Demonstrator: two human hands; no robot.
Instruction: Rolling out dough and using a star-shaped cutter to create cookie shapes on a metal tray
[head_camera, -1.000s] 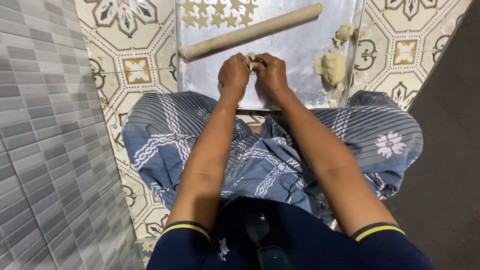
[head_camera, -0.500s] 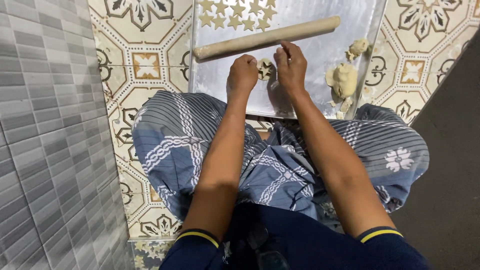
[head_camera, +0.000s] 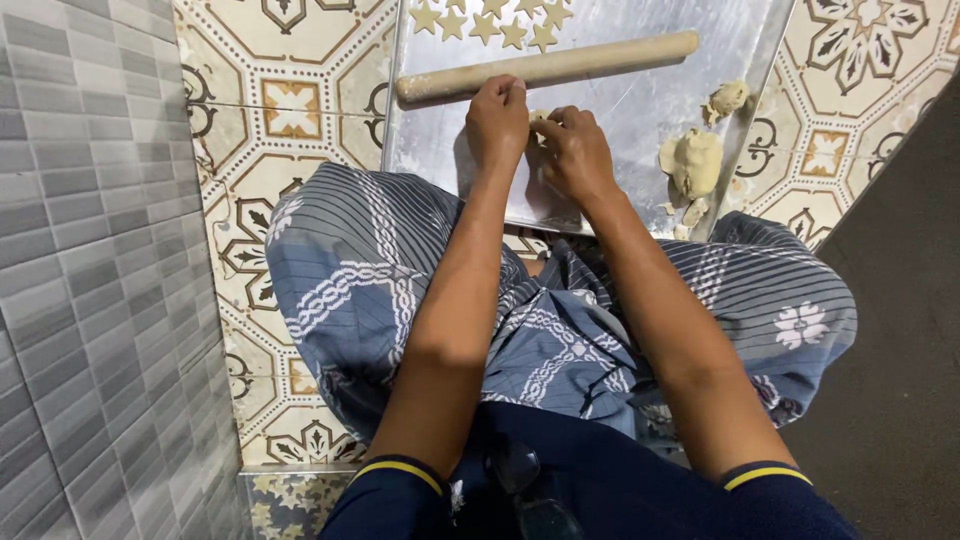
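On metal tray (head_camera: 640, 110): both hands pinch dough piece (head_camera: 540, 118); dough lump (head_camera: 692, 162) beside.

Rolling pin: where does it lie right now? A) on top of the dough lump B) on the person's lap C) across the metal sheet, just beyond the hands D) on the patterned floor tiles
C: the rolling pin lies across the metal sheet, between the star-shaped dough cutouts and both hands, left hand and right hand.

Both hands, left hand (head_camera: 497, 122) and right hand (head_camera: 572, 150), pinch dough piece (head_camera: 539, 117) over metal tray (head_camera: 640, 110), beside rolling pin (head_camera: 548, 67).
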